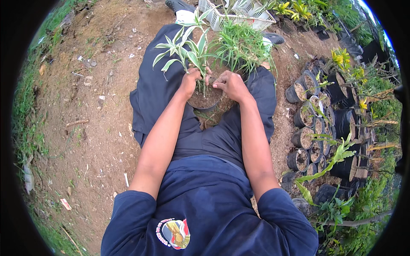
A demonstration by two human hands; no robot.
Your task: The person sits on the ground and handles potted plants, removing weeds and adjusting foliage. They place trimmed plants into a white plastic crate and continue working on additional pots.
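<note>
A potted plant [174,48] with long green leaves edged in white stands between my legs, its several stems rising from soil [203,100] in a round dark pot [210,108]. My left hand [192,82] is closed round the stems just above the soil, its fingers partly hidden by them. On the right side of the pot, my right hand [231,86] has its thumb and forefinger pinched together close to the stems. Whatever may be between those fingertips is too small to make out. A grassy, thin-leaved green plant [241,45] sits just beyond my right hand.
A white plastic crate [215,18] holding plants lies past my feet. To the right, rows of dark soil-filled pots [303,138] stand close together, with black plant bags [345,123] behind them. Brown bare ground [94,128] stretches to my left, bordered by grass [27,102].
</note>
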